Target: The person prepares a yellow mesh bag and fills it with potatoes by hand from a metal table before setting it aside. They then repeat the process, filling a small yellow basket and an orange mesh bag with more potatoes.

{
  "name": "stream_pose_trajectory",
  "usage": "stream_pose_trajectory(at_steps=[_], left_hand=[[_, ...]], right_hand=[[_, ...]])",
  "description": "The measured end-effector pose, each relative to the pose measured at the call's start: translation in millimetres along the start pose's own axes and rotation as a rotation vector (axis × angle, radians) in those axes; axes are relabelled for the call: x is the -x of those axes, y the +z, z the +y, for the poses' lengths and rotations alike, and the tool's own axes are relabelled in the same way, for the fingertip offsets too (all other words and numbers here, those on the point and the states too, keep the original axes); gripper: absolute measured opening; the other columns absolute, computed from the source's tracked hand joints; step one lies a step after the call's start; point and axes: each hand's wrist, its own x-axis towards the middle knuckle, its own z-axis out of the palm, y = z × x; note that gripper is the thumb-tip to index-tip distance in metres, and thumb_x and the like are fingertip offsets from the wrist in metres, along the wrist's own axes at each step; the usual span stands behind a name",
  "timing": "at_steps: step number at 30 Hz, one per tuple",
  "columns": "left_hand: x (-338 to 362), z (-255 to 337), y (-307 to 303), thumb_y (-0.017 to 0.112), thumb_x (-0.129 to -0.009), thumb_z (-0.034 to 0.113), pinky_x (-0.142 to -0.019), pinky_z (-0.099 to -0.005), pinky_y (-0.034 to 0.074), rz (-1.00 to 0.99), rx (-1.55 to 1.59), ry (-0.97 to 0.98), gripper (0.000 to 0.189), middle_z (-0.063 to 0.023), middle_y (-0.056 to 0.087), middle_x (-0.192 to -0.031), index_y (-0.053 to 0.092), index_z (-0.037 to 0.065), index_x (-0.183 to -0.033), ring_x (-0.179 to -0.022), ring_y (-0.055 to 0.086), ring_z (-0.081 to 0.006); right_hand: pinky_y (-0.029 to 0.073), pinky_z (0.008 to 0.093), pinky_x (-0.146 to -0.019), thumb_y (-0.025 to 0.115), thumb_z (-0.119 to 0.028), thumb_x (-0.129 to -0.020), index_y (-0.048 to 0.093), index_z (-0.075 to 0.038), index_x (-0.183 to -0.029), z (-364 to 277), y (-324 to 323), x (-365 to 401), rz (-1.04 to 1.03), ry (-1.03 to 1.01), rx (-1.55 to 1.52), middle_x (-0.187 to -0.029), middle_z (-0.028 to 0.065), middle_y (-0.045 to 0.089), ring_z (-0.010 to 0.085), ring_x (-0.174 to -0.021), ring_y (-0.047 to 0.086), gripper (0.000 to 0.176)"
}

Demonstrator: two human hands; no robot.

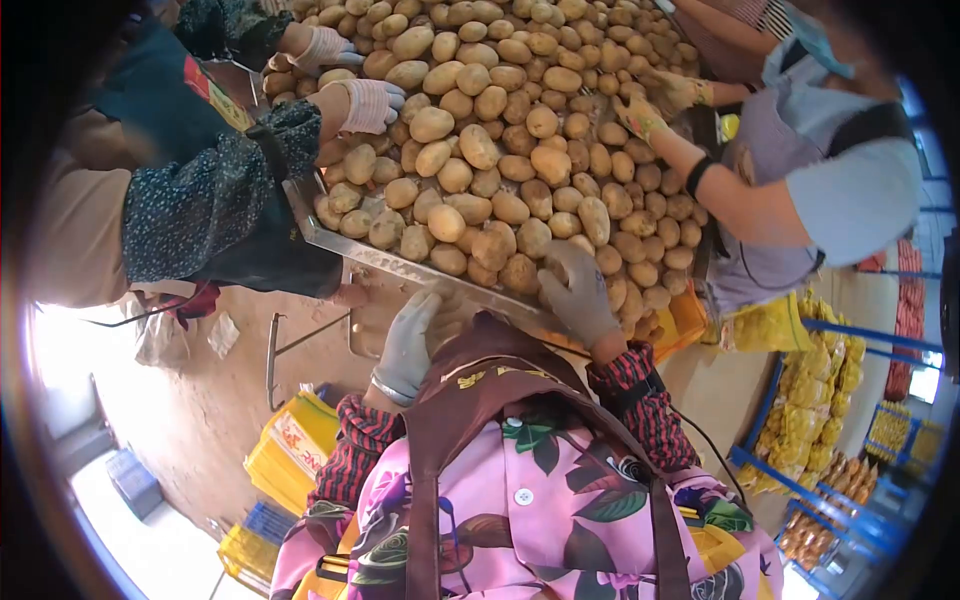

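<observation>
Potatoes [480, 146] are covering a metal-rimmed table [400, 266] as the camera wearer's gloved right hand [577, 290] is resting among them at the near edge, partly open, its fingers curving over the pile; whether it is gripping 1 cannot be told. The gloved left hand [407, 348] is hovering just beside the table's near rim, apart from the potatoes; how far it is opening, and whether it is holding anything, cannot be told.

At left, a worker in dark patterned sleeves [215, 200] is placing 2 striped gloves [370, 105] on the heap. At right, a worker in a pale apron [765, 200] is reaching in. Yellow bags [805, 390] are standing beyond.
</observation>
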Motion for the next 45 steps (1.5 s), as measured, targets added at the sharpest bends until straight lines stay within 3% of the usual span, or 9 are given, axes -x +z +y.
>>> stream_pose_trajectory(at_steps=[18, 21, 22, 24, 35, 38, 40, 43, 45], left_hand=[[-101.0, 68.0, 56.2, 0.052, -0.102, 0.038, -0.105, -0.0451, 0.045, 0.037, 0.511, 0.154, 0.05, -0.0143, 0.057, -0.129, 0.046, 0.004, -0.139, -0.12, 0.056, -0.0269], [-98.8, 69.8, 68.2, 0.048, -0.101, 0.05, -0.098, -0.0452, 0.052, 0.175, -0.533, 0.577, 0.061, -0.0159, 0.063, -0.118, 0.046, 0.0, -0.136, -0.106, 0.064, -0.0333], [-98.3, 72.3, 65.4, 0.048, -0.101, 0.05, -0.098, -0.0452, 0.052, 0.189, -0.534, 0.567, 0.061, -0.0159, 0.063, -0.118, 0.046, 0.0, -0.136, -0.106, 0.064, -0.0333], [-100.3, 81.6, 54.2, 0.045, -0.101, 0.052, -0.099, -0.0483, 0.051, 0.019, 0.778, 0.11, 0.062, -0.0149, 0.064, -0.112, 0.047, -0.001, -0.132, -0.103, 0.064, -0.0313], [-105.4, 116.7, 42.4, 0.026, -0.101, 0.066, -0.068, -0.0324, 0.054, -0.035, 0.252, 0.239, 0.078, -0.0095, 0.063, -0.078, 0.05, -0.004, -0.125, -0.072, 0.062, -0.02], [-118.6, 110.2, 36.4, 0.026, -0.104, 0.058, -0.084, -0.0338, 0.054, -0.305, 0.232, 0.322, 0.071, -0.0135, 0.066, -0.1, 0.046, -0.004, -0.134, -0.091, 0.065, -0.0233], [-120.4, 99.2, 75.9, 0.025, -0.108, 0.043, -0.109, -0.0363, 0.042, 0.094, -0.113, 0.434, 0.06, -0.0189, 0.051, -0.138, 0.033, -0.003, -0.147, -0.128, 0.052, -0.0277], [-113.3, 60.0, 96.2, 0.031, -0.109, 0.04, -0.116, -0.0385, 0.032, -0.292, 0.174, -0.03, 0.057, -0.0145, 0.041, -0.149, 0.025, 0.007, -0.155, -0.139, 0.041, -0.0262], [-135.6, 18.2, 79.3, 0.043, -0.106, 0.032, -0.115, -0.0365, 0.032, -0.444, -0.7, -0.115, 0.055, -0.0176, 0.043, -0.147, 0.032, 0.003, -0.152, -0.139, 0.04, -0.027]], right_hand=[[0.041, 0.044, -0.106, 0.069, -0.026, -0.086, 0.054, -0.006, -0.132, -19.0, 54.2, -196.1, -0.383, -0.296, -0.509, -0.134, 0.0225, 0.053, 0.0388, -0.123, 0.052, 0.053], [0.042, 0.046, -0.104, 0.07, -0.025, -0.082, 0.054, -0.007, -0.132, -25.8, 66.3, -226.6, -0.3, -0.436, -0.224, -0.133, 0.019, 0.054, 0.0378, -0.123, 0.05, 0.056], [0.042, 0.0473, -0.102, 0.071, -0.026, -0.08, 0.054, -0.008, -0.132, -29.3, 74.3, -242.3, -0.27, -0.443, -0.075, -0.131, 0.018, 0.054, 0.0384, -0.121, 0.051, 0.058], [0.042, 0.0464, -0.103, 0.073, -0.026, -0.079, 0.052, -0.009, -0.134, -36.0, 84.8, -250.4, -0.321, -0.386, 0.002, -0.132, 0.0188, 0.053, 0.039, -0.121, 0.05, 0.061], [0.048, 0.0448, -0.095, 0.071, -0.027, -0.081, 0.054, -0.008, -0.13, -40.7, 94.8, -240.3, -0.215, -0.306, -0.152, -0.127, 0.0179, 0.055, 0.0396, -0.111, 0.057, 0.055], [0.044, 0.0434, -0.101, 0.071, -0.026, -0.083, 0.053, -0.006, -0.131, -46.6, 63.7, -194.9, -0.125, -0.226, -0.361, -0.128, 0.0215, 0.055, 0.0387, -0.118, 0.055, 0.056], [0.043, 0.0429, -0.103, 0.071, -0.028, -0.084, 0.052, -0.005, -0.134, -73.0, 29.7, -159.6, -0.447, 0.115, -0.886, -0.129, 0.0237, 0.055, 0.0359, -0.12, 0.055, 0.058], [0.041, 0.0369, -0.106, 0.069, -0.025, -0.087, 0.053, -0.005, -0.134, -22.6, 8.8, -84.2, -0.083, 0.117, -0.314, -0.136, 0.0147, 0.052, 0.0244, -0.124, 0.052, 0.054], [0.041, 0.0355, -0.106, 0.068, -0.026, -0.086, 0.058, -0.004, -0.129, 2.0, -17.2, -50.6, -0.154, 0.467, -0.563, -0.134, 0.0143, 0.054, 0.0239, -0.121, 0.055, 0.05]])
